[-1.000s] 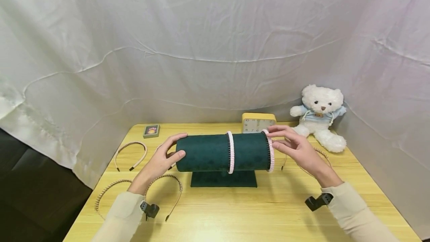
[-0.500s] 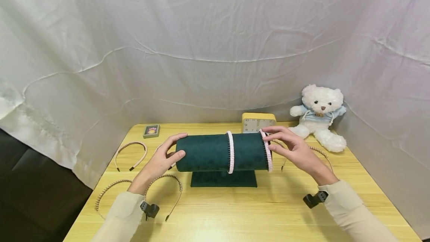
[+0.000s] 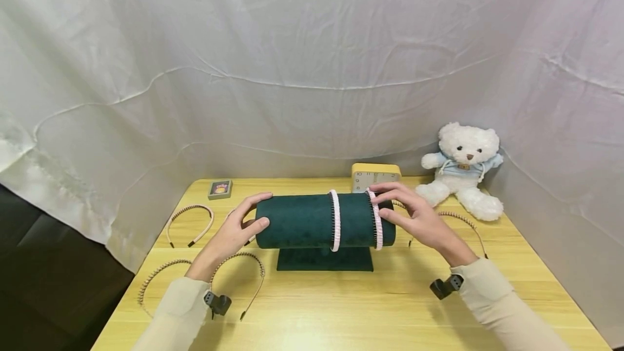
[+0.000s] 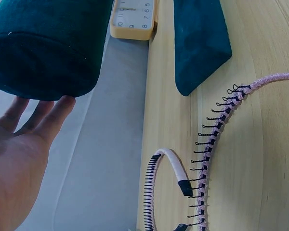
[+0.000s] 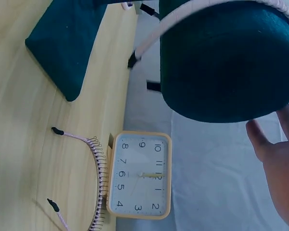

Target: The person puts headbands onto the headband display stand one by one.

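A dark green velvet headband stand (image 3: 297,222), a padded roll on a flat base, stands mid-table in the head view. The left hand (image 3: 236,226) holds the roll's left end, thumb in front and fingers over the top; its fingers (image 4: 61,113) show against the round end face. Around the roll's middle sits a pale pink toothed headband (image 3: 335,221). Further right, the right hand (image 3: 414,215) grips a second pink headband (image 3: 377,223) over the roll, fingers at its top and thumb at its front. That band's padded tip (image 5: 139,53) hangs beside the roll in the right wrist view.
Several twisted headbands lie on the wooden table (image 3: 312,307), including one at front left (image 3: 262,272) and one at right (image 3: 468,221). A yellow clock (image 3: 375,169), a small card box (image 3: 220,189) and a white teddy bear (image 3: 468,172) stand at the back.
The right hand has slid its headband leftward along the roll, from the right end toward the middle band. The left hand and the stand have stayed put.
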The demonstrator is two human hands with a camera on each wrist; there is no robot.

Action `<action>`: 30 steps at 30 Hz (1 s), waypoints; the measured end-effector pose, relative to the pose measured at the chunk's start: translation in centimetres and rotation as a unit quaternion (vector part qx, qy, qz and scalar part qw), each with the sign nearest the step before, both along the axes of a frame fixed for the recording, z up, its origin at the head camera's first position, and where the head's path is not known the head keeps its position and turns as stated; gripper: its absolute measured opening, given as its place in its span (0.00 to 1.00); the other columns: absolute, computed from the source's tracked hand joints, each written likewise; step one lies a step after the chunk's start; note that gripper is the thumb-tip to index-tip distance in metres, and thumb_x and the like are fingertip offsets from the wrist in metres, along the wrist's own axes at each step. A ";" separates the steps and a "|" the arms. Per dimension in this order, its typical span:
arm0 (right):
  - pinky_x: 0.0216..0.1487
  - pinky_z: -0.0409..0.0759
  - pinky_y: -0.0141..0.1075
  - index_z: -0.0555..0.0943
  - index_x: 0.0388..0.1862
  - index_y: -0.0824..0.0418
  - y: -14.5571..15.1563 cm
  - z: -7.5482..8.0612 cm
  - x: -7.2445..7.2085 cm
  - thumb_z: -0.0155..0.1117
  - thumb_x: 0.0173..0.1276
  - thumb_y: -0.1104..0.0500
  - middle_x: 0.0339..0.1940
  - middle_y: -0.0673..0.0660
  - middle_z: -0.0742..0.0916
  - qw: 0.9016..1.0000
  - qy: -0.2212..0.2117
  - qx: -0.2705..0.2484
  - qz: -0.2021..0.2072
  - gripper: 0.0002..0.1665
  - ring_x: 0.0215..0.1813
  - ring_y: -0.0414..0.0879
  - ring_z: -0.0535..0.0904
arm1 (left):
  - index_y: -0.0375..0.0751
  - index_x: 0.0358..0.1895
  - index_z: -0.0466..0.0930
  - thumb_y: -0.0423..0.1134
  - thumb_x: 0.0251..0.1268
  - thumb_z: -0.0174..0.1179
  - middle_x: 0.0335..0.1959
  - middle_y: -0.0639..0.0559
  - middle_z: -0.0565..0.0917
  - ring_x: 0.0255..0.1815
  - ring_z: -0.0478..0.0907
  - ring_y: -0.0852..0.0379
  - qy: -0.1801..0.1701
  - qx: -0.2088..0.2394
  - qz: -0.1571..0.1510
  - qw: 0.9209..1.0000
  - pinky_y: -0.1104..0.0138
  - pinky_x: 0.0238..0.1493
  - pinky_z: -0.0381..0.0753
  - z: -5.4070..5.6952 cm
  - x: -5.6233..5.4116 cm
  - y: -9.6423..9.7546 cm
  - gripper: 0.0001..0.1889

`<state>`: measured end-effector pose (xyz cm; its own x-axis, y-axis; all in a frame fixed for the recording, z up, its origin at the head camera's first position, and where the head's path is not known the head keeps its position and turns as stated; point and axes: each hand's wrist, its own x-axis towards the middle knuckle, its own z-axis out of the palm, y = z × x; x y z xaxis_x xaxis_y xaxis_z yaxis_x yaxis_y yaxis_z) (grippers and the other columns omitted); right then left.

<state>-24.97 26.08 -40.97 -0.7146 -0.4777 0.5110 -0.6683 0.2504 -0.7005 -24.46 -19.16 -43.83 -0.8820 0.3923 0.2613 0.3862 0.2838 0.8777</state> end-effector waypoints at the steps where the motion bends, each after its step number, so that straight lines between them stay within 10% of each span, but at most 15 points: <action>1: 0.77 0.71 0.27 0.88 0.62 0.53 -0.1 -0.1 0.0 0.68 0.76 0.73 0.75 0.57 0.81 1.000 0.003 0.001 -0.002 0.22 0.79 0.43 0.74 | 0.64 0.83 0.67 0.43 0.85 0.61 0.87 0.51 0.64 0.90 0.53 0.38 0.000 -0.001 0.000 1.000 0.32 0.80 0.65 0.0 0.0 0.0 0.29; 30: 0.77 0.70 0.34 0.86 0.68 0.39 -0.9 0.9 0.3 0.80 0.70 0.61 0.76 0.47 0.80 0.994 0.038 0.096 -0.020 0.30 0.78 0.45 0.73 | 0.59 0.84 0.67 0.42 0.85 0.60 0.87 0.49 0.64 0.89 0.54 0.36 0.001 -0.001 0.001 1.000 0.30 0.80 0.64 0.0 0.1 0.1 0.30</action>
<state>-24.69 25.22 -40.10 -0.6980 -0.5435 0.4662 -0.7040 0.4017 -0.5857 -24.41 -19.10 -43.88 -0.8821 0.3908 0.2629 0.3878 0.2858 0.8763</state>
